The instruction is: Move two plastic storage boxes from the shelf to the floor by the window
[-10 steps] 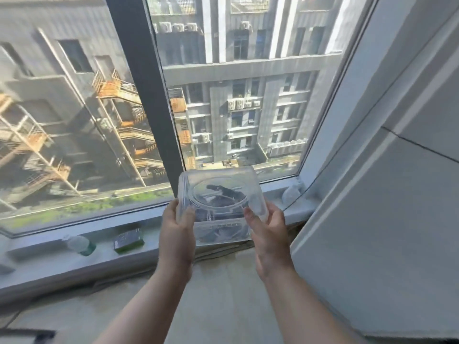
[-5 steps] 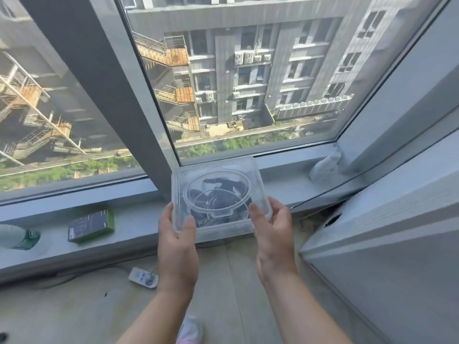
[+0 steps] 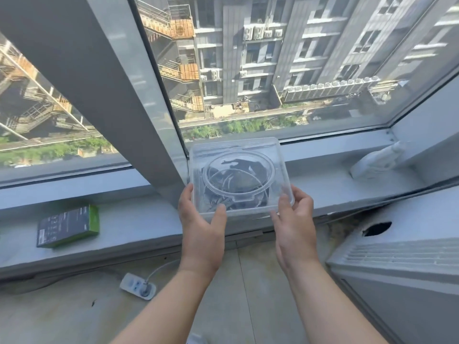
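Clear box [image 3: 239, 176] lowered toward sill [image 3: 129, 219], left hand [image 3: 202, 228] and right hand [image 3: 294, 224] fingers clasping its near corners

Window sill [image 3: 129, 219]: pale grey ledge, seen running along the base of the glass, met near the middle by a grey frame post [image 3: 139, 135]. On the left part of the sill a flat dark box with a green edge [image 3: 68, 226] is seen lying on its broad face. At the far right end, in the corner, a white bottle [image 3: 375, 161] is seen lying on its side.

Floor [image 3: 74, 316]: beige tile, joint lines visible. A white power strip [image 3: 138, 289] lies on it just below the sill, with a plug inserted and a grey cable [image 3: 161, 267] led up toward the sill.
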